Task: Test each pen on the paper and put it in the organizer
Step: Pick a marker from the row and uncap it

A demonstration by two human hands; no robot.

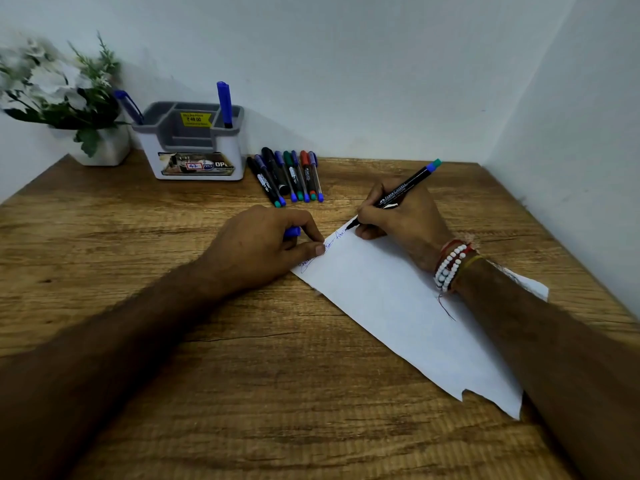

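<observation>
My right hand point(401, 223) grips a black pen point(398, 195) with a blue-green end, its tip touching the far corner of the white paper point(398, 306), where blue scribbles show. My left hand point(263, 244) rests on the paper's left edge, its fingers curled round a blue pen cap point(292, 232). A grey and white organizer point(194, 143) stands at the back with one blue pen point(225, 103) upright in its right compartment and another blue pen point(129, 107) leaning at its left side. Several capped pens point(287, 174) lie in a row right of the organizer.
A white pot with green and white flowers point(65, 95) stands at the back left, beside the organizer. Walls close off the wooden table point(173, 341) at the back and on the right. The paper's near end is torn.
</observation>
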